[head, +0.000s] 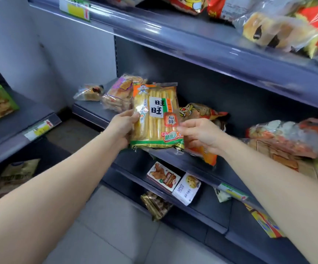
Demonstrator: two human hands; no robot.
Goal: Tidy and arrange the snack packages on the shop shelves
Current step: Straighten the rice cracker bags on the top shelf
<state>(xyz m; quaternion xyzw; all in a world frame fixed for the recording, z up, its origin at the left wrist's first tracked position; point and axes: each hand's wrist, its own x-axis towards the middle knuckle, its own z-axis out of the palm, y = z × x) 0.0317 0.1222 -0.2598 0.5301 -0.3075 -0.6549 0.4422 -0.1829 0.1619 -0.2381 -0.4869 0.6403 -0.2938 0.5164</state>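
Your left hand (124, 128) grips the yellow and green plastic pack of rice crackers (156, 115) by its lower left edge, with the thumb on the printed front and the fingers wrapped behind. Your right hand (202, 136) pinches the same pack at its lower right edge: the thumb lies by the red seal and the fingers curl in under the corner.

You hold the pack upright and tilted a little, its front facing you, just above the front lip of the grey metal middle shelf (86, 106). Whether its bottom seam touches the lip, you cannot tell.

Behind the pack's upper left corner, a clear bag of golden pastries with a purple label (119, 96) lies on that shelf, and a small clear-wrapped cake (89, 93) lies just left of it. To the right, behind your right hand, an orange crinkled snack bag (204, 111) rests on the same shelf.

On the shelf below, a white carton with a cookie picture (186, 189) stands touching a red and white carton (163, 177), with a gold-brown packet (155, 204) leaning in front of them.
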